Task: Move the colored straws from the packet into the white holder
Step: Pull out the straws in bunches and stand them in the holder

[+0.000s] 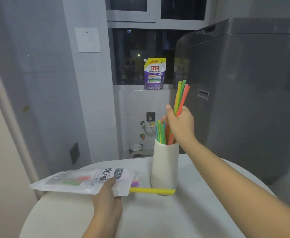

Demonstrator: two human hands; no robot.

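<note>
A white ribbed holder [164,167] stands upright on the round white table [158,217], with several colored straws [161,133] inside it. My right hand [180,124] is just above the holder's rim, shut on a bunch of straws [181,97] whose tops fan up and whose lower ends reach into the holder. A clear plastic packet [82,181] with printed text lies flat at the table's left side, and my left hand [109,194] grips its open end. A yellow straw [151,191] sticks out of the packet's mouth, reaching the holder's base; purple tips show beside it.
A grey washing machine [243,93] stands close behind the table on the right. A purple and yellow detergent pouch [154,73] sits on the window sill. A grey wall with a switch plate [87,40] runs along the left.
</note>
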